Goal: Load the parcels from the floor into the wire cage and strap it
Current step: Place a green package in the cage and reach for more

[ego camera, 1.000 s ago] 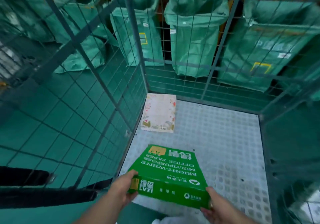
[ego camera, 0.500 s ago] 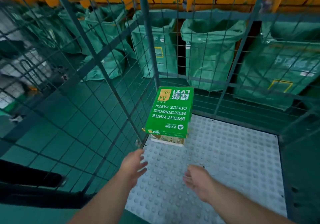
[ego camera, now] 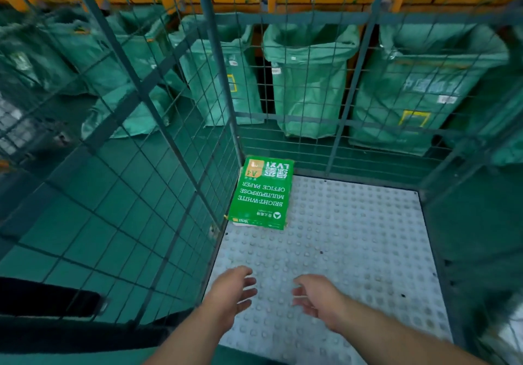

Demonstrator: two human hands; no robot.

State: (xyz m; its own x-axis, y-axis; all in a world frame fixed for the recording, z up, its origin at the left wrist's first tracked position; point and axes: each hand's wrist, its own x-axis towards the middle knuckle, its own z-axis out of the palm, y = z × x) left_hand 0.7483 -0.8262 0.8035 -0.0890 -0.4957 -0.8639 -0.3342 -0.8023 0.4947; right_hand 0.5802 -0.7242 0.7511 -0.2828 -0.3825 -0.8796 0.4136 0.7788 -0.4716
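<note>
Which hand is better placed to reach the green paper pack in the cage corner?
Probably the left hand: it is empty, open, and on the same side as the green rectangular office-paper pack.

The cage floor (ego camera: 353, 251) is a pale grey plate covered in little round bumps. The only stuff on it is in the far left corner, tucked right up against the mesh (ego camera: 181, 217). There's a flat parcel (ego camera: 240, 224) lying straight on the plate, with just a pale sliver of its edge peeking out. A green pack of office paper (ego camera: 261, 192) sits flat on top of that, print upside down to me. A couple of tiny dark specks (ego camera: 321, 252) sit on the bumps further right. Outside the mesh the room floor (ego camera: 85, 223) is green, with one green sack (ego camera: 127, 115) slumped on it over on the left.
</note>
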